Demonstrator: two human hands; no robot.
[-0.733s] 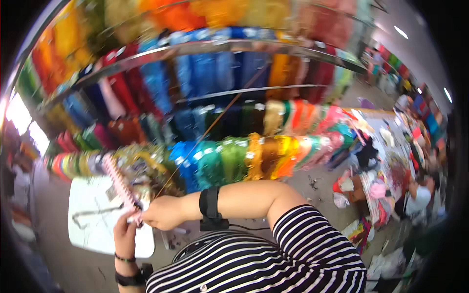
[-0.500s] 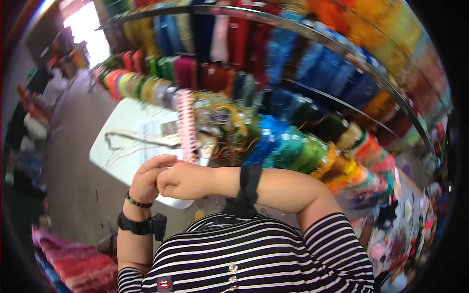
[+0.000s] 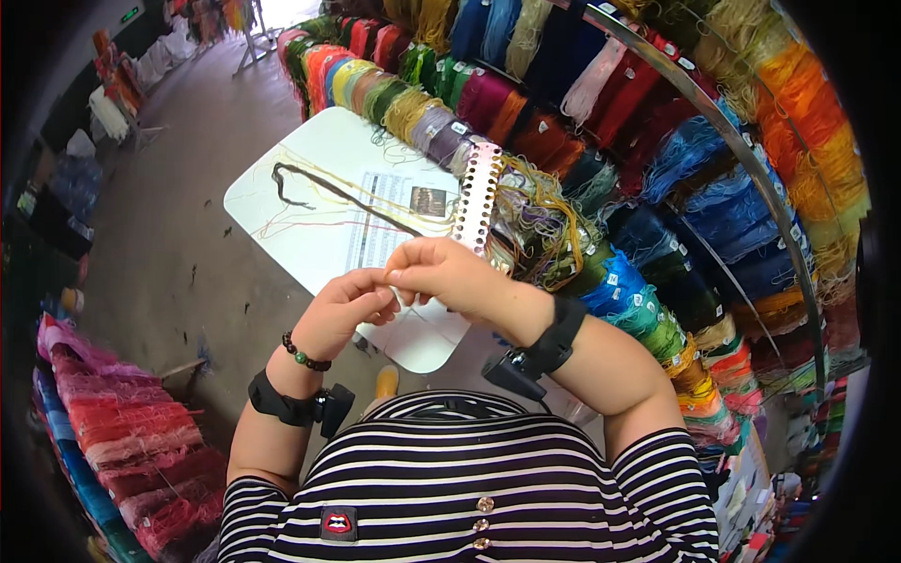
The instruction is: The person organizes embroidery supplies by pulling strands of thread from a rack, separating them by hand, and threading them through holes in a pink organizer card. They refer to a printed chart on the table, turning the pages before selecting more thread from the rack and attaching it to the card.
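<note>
Pink flat strip with dark punched holes along both long edges (image 3: 479, 192) shows in the head view at the right-hand edge of the white round-cornered worktop (image 3: 427, 347), its upper end against the multicoloured hanging skeins of thread (image 3: 404, 113); whether the worktop carries it fully I cannot tell. Moments ago both hands were gathered at the strip's near end, and a long brown strand ran taut from the right hand across the rack; now that line is no longer seen, and the hands meet just off the strip, over the worktop's near part. That suggests attention has passed from the strip to something fine between the fingertips. The right hand (image 3: 450, 277) has its thumb and forefinger pressed together, the other fingers folded in. The left hand (image 3: 352, 305) comes up from below, its thumb and forefinger nearly closed, tips touching or almost touching the right's. A thin strand seems to hang beneath, too faint to be sure what is pinched. Beyond them, toward the worktop's far left corner, stretch a thick dark hooked cord (image 3: 347, 195) and loose pale-yellow strands (image 3: 375, 174), partly across a white printed paper sheet (image 3: 385, 216).
</note>
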